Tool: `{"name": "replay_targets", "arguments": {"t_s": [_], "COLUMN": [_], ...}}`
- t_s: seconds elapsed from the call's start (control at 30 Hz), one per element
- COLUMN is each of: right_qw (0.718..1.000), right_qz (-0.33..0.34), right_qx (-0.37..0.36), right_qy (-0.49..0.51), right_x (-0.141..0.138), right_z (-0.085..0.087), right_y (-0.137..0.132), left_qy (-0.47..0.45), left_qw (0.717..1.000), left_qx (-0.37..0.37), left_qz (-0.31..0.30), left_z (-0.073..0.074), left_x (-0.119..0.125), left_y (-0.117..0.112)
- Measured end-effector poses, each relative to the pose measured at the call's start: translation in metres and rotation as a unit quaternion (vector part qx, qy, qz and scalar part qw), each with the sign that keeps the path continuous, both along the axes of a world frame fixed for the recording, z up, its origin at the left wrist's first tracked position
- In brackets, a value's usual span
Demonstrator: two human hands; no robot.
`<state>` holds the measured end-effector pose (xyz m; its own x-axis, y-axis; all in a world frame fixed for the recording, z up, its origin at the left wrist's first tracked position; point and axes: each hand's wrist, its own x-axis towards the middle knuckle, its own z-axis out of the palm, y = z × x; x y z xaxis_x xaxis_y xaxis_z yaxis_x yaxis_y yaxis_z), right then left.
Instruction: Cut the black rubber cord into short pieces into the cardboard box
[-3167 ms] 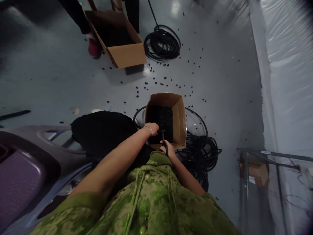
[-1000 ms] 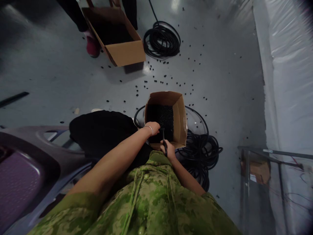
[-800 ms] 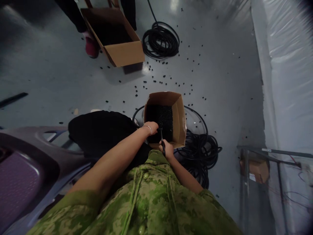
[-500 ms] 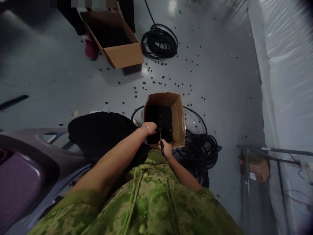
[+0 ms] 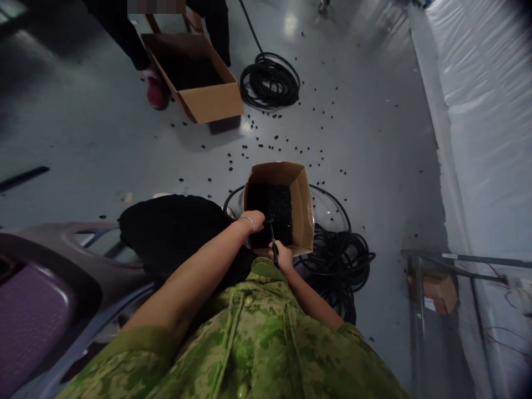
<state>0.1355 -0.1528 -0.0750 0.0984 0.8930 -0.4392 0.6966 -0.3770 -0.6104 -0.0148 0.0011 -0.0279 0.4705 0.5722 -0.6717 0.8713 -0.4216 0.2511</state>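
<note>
An open cardboard box full of small black pieces stands on the grey floor in front of me. My left hand, with a thin bracelet at the wrist, is closed at the box's near left rim on the end of a black tube. My right hand grips a black cutting tool whose tip meets that tube over the box. A coil of black tubing lies under and to the right of the box.
A second cardboard box and another black coil lie farther off, beside another person's legs and red shoe. Black bits litter the floor. A purple chair is at my left; a metal frame and plastic sheeting are at right.
Both hands have stayed at the box's near rim with the tool and tube. The view has drifted slightly, so the far box and coil sit a little lower.
</note>
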Motion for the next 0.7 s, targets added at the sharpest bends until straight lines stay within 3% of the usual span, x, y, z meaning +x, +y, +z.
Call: {"name": "replay_targets", "arguments": {"t_s": [0.33,0.7], "right_qw": [0.997,0.998], "right_qz": [-0.015,-0.016], "right_qx": [-0.017,-0.008], "right_qy": [0.067,0.056], "right_x": [0.007,0.005], "right_z": [0.016,0.017], "right_y": [0.003,0.004], "left_qy": [-0.009,-0.027], "left_qw": [1.0,0.999], "left_qx": [0.002,0.006], "left_qz": [0.001,-0.024], "left_z": [0.001,0.003], "left_x": [0.003,0.006], "left_y": [-0.001,-0.006]}}
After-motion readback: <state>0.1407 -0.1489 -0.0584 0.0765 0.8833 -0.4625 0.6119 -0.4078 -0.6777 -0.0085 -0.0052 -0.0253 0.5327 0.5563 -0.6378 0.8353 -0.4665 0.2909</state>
